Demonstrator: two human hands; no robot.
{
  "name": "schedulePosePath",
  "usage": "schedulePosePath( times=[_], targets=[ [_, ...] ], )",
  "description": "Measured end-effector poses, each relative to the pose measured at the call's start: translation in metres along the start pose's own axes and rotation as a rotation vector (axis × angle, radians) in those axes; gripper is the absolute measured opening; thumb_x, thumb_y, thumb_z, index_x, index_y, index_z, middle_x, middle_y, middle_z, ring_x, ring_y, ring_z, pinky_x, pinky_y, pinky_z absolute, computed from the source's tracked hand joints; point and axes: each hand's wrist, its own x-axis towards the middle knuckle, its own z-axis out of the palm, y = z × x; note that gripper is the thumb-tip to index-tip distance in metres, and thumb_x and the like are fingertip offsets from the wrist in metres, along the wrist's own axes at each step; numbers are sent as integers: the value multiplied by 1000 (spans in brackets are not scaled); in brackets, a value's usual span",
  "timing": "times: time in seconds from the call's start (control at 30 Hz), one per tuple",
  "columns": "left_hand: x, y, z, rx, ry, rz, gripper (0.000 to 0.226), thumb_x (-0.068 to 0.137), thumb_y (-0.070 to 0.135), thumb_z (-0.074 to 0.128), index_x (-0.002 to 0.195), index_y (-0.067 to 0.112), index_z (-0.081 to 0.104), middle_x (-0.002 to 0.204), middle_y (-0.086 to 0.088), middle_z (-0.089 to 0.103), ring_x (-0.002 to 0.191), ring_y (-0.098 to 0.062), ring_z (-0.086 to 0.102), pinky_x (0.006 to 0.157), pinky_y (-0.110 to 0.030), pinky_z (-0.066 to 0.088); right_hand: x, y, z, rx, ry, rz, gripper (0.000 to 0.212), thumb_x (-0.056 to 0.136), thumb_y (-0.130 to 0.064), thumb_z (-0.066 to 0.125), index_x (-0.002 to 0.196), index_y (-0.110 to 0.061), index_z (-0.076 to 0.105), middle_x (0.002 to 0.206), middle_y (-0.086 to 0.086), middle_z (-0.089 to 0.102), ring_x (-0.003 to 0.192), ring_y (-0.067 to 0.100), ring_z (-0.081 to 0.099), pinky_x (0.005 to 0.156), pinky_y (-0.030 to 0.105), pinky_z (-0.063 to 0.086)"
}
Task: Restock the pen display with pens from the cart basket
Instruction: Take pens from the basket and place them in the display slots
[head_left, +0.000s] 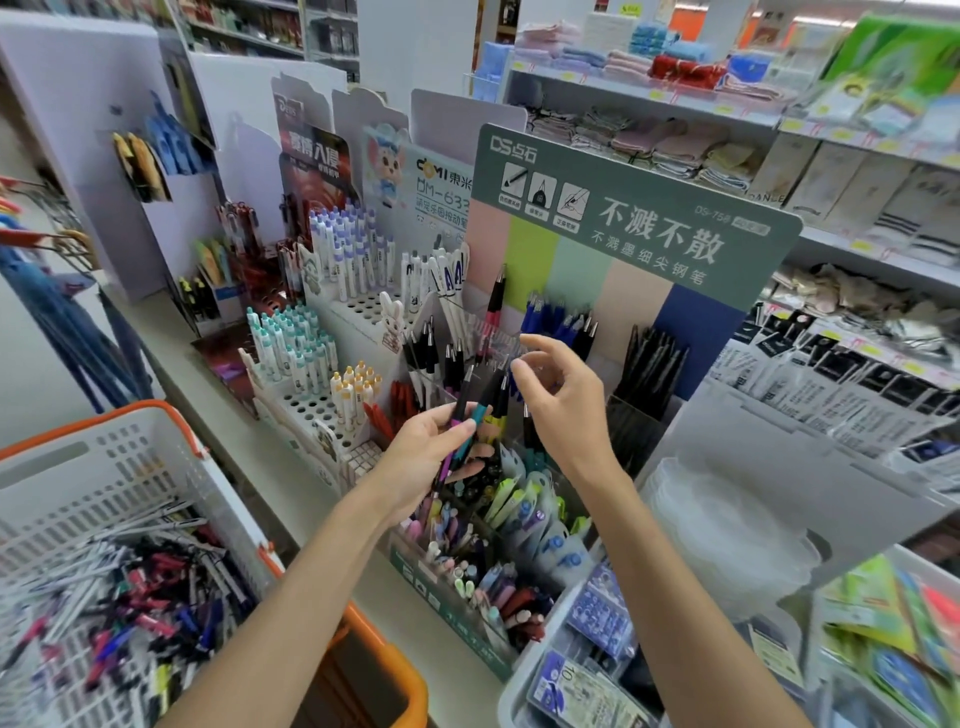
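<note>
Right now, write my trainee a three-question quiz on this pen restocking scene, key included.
1. True or false: the left hand holds a bunch of pens.
2. The basket has a rim that is: A orange, B green, C blue.
3. Which hand is nearer the blue pens in the display?
Key: 1 true; 2 A; 3 the right hand.

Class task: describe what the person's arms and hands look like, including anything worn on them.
The left hand and right hand wear no gloves, and no ring, watch or bracelet shows. Both arms are bare, with no sleeves in view.
</note>
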Motion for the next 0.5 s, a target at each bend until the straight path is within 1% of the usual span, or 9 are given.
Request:
schedulePosePath(
  times=[0.1, 0.2, 0.27, 0.33, 0.4, 0.43, 0.5],
  targets=[
    [1, 1, 6, 32, -24, 11, 24, 103, 10, 48, 121, 11, 63, 103, -4, 75, 89, -14, 70, 83, -34, 59, -3, 1, 2, -1, -40, -4, 27, 94, -17, 68, 121, -22, 66, 91, -14, 67, 85, 0, 64, 77, 15, 50],
    [1, 1, 9, 32, -41, 17, 25, 103, 9, 47, 123, 11, 62, 110, -7, 74, 98, -19, 71, 87, -34, 59, -6, 1, 2, 7, -29, -18, 26, 93, -15, 69, 119, -21, 67, 91, -11, 68, 87, 1, 65, 80, 18, 51],
    [2, 1, 8, 33, 12, 60, 27, 104, 8, 46, 124, 14, 62, 116, -7, 73, 106, -18, 70, 90, -34, 58, -6, -1, -3, 46, 72, -46, 29, 93, -12, 69, 122, -18, 65, 93, -8, 69, 89, 4, 66, 82, 18, 52],
    [4, 0, 4, 31, 131, 135, 29, 104, 7, 45, 123, 19, 63, 116, -3, 73, 107, -14, 69, 91, -31, 56, -5, -2, -16, 52, 206, -104, 29, 94, -9, 67, 121, -14, 60, 92, -6, 67, 87, 3, 66, 81, 16, 52],
    [6, 0, -1, 9, 210, 175, 29, 104, 9, 45, 123, 21, 62, 107, 1, 75, 98, -12, 70, 87, -29, 54, -4, -1, -30, -35, 265, -172, 23, 95, -6, 65, 115, -11, 56, 89, -9, 64, 83, 0, 63, 79, 13, 49],
    [6, -1, -3, 6, 223, 180, 28, 104, 9, 45, 122, 21, 62, 99, 2, 76, 89, -10, 69, 81, -27, 52, -4, 2, -36, -93, 263, -192, 20, 95, -6, 65, 113, -10, 56, 88, -9, 63, 82, 0, 62, 78, 11, 48],
    [8, -3, -5, 26, 222, 184, 28, 104, 8, 44, 121, 20, 63, 85, 4, 72, 71, -7, 58, 66, -21, 47, -8, 8, -43, -192, 230, -209, 18, 95, -5, 64, 111, -7, 57, 89, -5, 63, 80, 4, 60, 76, 9, 47]
  ],
)
